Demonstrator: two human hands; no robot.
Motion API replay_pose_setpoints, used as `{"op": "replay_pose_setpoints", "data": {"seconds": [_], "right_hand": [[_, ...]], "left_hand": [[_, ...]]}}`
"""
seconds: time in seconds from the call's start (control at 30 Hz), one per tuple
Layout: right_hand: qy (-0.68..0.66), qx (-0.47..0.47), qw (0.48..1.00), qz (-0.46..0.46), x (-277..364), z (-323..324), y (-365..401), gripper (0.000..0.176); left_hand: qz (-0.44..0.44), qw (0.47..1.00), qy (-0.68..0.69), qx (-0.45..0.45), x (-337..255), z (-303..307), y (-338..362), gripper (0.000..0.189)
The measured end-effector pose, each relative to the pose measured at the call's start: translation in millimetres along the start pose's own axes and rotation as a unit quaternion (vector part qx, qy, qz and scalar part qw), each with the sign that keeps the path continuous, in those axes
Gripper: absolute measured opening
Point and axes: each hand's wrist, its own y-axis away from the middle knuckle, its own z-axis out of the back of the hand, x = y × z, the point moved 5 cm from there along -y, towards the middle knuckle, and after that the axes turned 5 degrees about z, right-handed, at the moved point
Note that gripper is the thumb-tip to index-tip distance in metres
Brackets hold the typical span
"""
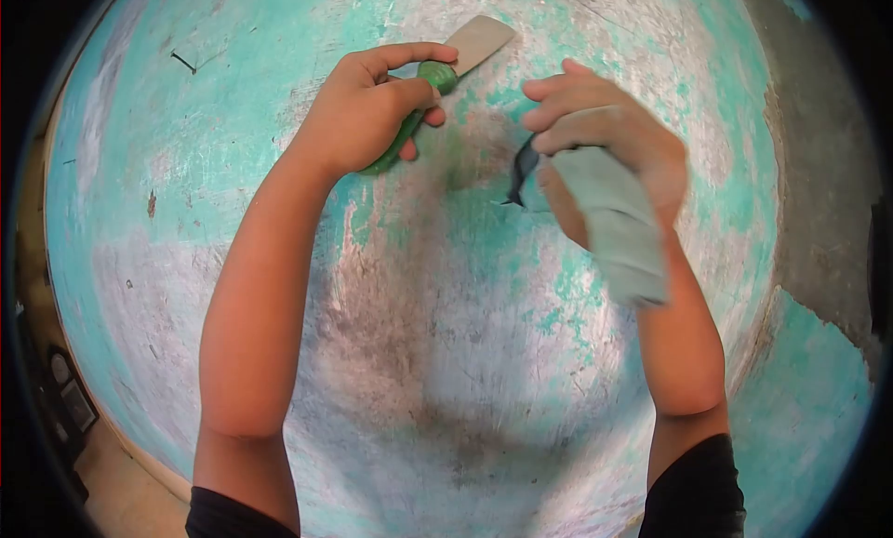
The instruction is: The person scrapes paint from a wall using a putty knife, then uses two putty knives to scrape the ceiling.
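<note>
My left hand (372,110) is wrapped round the green handle of a scraper (484,47), whose flat pale blade points up and to the right, close to the wall. To the right, my right hand (614,133) is blurred by motion, its fingers curled over a folded grey-green cloth (619,231) that hangs down past the wrist. A dark strip (524,171) shows at the cloth's left edge. Both hands are in front of a wall (446,333) with worn, patchy turquoise paint.
A nail (184,62) sticks out of the wall at the upper left. Bare grey plaster (823,166) with a ragged edge runs down the right side. At the lower left are a tan floor (130,487) and dark objects (70,394).
</note>
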Motion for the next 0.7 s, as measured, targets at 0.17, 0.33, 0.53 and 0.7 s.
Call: {"op": "replay_pose_setpoints", "data": {"seconds": [0.17,0.33,0.53,0.7], "right_hand": [[-0.027,-0.025,0.999,0.01,-3,-7,-2,0.013],[-0.139,-0.067,0.987,-0.04,-18,-19,21,0.015],[-0.089,-0.032,0.995,-0.011,-7,-28,17,0.015],[-0.07,-0.091,0.993,-0.007,-3,-23,22,0.012]], "left_hand": [[0.006,1.0,0.011,-0.011,7,3,3,0.04],[0.008,1.0,-0.007,-0.006,6,1,2,0.042],[-0.032,0.999,-0.024,-0.011,10,2,5,0.041],[-0.015,0.997,-0.033,0.061,13,-5,12,0.042]]}}
